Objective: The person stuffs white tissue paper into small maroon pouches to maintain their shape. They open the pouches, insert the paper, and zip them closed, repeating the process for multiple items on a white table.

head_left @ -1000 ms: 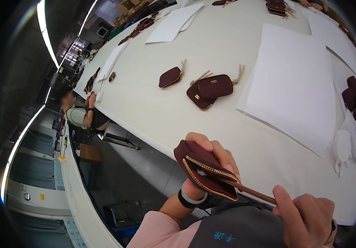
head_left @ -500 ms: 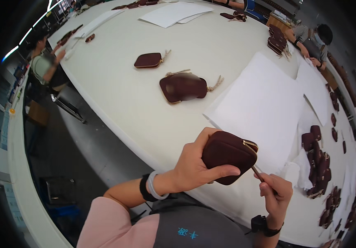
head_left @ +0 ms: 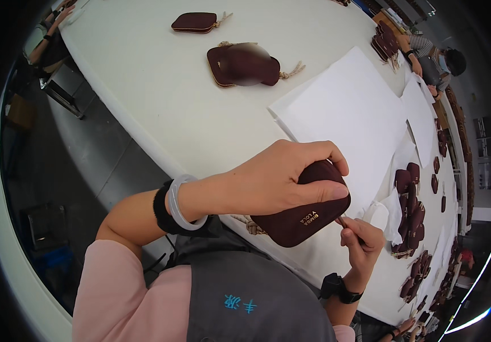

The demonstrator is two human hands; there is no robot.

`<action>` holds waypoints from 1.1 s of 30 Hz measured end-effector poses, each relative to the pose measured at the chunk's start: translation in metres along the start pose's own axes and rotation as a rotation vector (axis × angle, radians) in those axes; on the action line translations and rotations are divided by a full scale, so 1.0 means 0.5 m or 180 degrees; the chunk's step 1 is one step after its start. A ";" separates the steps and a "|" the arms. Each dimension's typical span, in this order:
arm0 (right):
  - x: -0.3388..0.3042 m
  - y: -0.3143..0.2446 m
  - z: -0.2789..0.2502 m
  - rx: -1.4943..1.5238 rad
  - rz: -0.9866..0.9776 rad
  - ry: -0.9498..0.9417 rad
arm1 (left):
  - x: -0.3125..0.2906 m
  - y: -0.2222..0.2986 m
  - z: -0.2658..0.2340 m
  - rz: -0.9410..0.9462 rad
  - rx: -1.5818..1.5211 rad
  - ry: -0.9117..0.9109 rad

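The left hand (head_left: 277, 179) clasps the maroon pouch (head_left: 299, 222), thumb across its front; half a second ago the pouch's zip showed — now it is turned away, so the work at the opening is hidden. At four o'clock the right hand (head_left: 364, 242) pinches a thin stick (head_left: 343, 220). A pouch pile (head_left: 412, 208) crowds three, a white sheet (head_left: 342, 108) one; the table's (head_left: 168, 97) edge limits ten — bare top lies toward eleven, before overlapping pouches (head_left: 242, 65).
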State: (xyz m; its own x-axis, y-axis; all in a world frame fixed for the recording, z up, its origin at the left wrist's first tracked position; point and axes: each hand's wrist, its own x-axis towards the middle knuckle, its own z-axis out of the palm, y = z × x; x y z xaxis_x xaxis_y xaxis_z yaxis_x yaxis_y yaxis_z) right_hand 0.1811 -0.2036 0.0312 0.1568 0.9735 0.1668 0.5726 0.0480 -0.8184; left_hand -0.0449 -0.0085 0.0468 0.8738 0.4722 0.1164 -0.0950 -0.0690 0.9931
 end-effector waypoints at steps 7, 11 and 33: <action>-0.010 -0.001 0.021 -0.0009 -0.0077 0.0218 | -0.010 -0.006 0.007 0.0130 -0.0118 0.0115; -0.002 -0.007 0.042 -0.0057 -0.0070 0.0212 | -0.009 -0.025 0.016 0.0370 0.0283 0.0213; 0.001 0.081 0.011 0.1083 0.0790 -0.0291 | 0.001 -0.022 -0.003 -0.0737 -0.1434 0.0024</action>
State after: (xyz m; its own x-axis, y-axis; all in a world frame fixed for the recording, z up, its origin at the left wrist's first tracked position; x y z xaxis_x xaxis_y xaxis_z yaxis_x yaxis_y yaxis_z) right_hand 0.2000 -0.1998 -0.0050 0.1757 0.9799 -0.0948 0.2262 -0.1339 -0.9648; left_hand -0.0439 -0.0061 0.0361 0.8929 0.4367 -0.1092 -0.0970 0.4236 0.9006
